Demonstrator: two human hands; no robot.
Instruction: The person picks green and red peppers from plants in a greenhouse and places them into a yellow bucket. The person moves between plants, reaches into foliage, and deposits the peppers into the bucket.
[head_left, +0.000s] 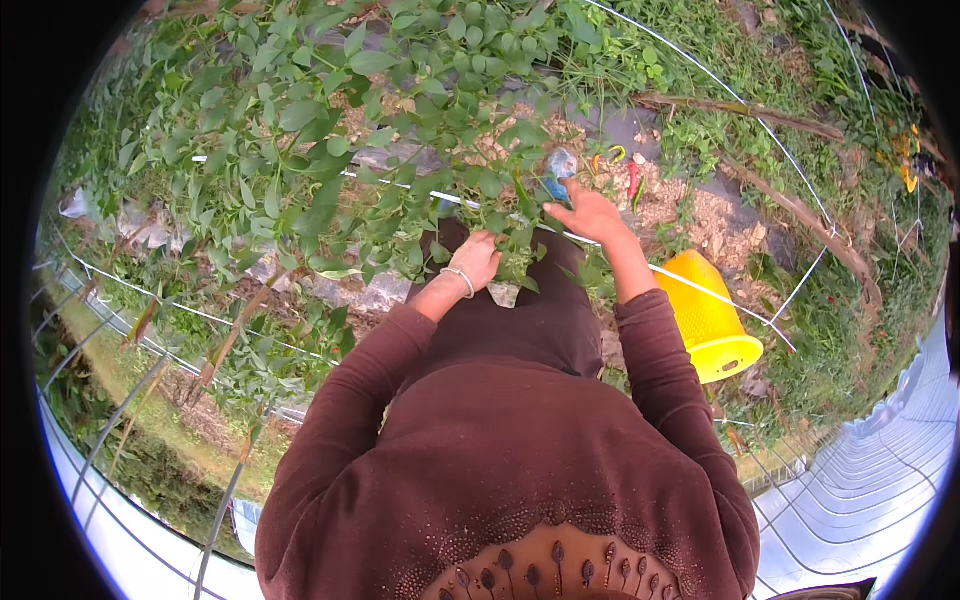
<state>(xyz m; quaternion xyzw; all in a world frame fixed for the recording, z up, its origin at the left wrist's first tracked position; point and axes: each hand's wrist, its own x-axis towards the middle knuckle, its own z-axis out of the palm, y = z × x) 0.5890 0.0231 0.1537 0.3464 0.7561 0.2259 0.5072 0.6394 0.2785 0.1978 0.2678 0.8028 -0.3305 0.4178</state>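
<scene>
My left hand (478, 262), with a pale bangle at the wrist, reaches into the leaves of a pepper plant (491, 184). Its fingers are curled and partly hidden, so any grip on a stem cannot be made out. To the right, my right hand (596, 216) is held over a white string (577, 238), thumb and index finger apart, with nothing visible between them. Just beyond its fingertips is a shiny blue plastic-like thing (560, 172). Past that, a red pepper (632, 180), a green pepper (639, 196) and a yellow-green pepper (618, 154) lie on the ground.
A perforated yellow plastic bucket (694, 300) lies tipped beside my right forearm, string crossing it. Wooden stakes (806, 210) and strings line the bed. Dark mulch film (622, 127) and crumbly soil (705, 217) show between plants. Hooped greenhouse film (877, 480) curves at lower right.
</scene>
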